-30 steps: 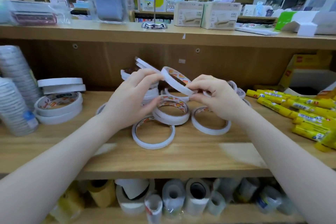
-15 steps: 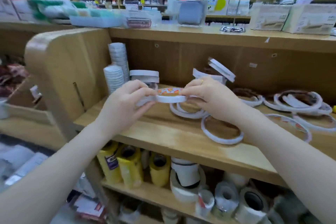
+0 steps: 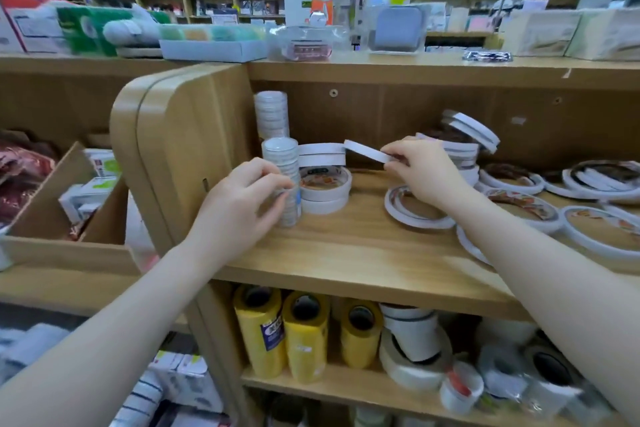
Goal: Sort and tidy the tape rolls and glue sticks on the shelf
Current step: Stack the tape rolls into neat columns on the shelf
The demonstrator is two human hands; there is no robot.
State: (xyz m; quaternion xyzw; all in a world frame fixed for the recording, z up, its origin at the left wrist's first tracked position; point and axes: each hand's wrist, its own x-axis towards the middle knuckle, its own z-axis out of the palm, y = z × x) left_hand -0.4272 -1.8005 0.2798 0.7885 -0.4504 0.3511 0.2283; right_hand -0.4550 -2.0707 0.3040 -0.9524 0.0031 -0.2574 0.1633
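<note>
Right hand (image 3: 424, 172) fingers pinch thin white tape roll (image 3: 367, 151), tilted, far edge over white roll stack (image 3: 323, 168) on shelf (image 3: 353, 250). Left hand (image 3: 242, 204) fingers curled around wrapped roll column (image 3: 282, 180).

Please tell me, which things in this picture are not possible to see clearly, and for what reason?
- Head view: the bottom of the tape stack, hidden behind the wrapped tape column.
- Head view: whether the tilted tape roll in the right hand touches that stack; too close to tell.
- Head view: the left hand fingertips blur against the column.
- Head view: the flat rolls, cut by the right edge.
- Glue sticks: not in view.
</note>
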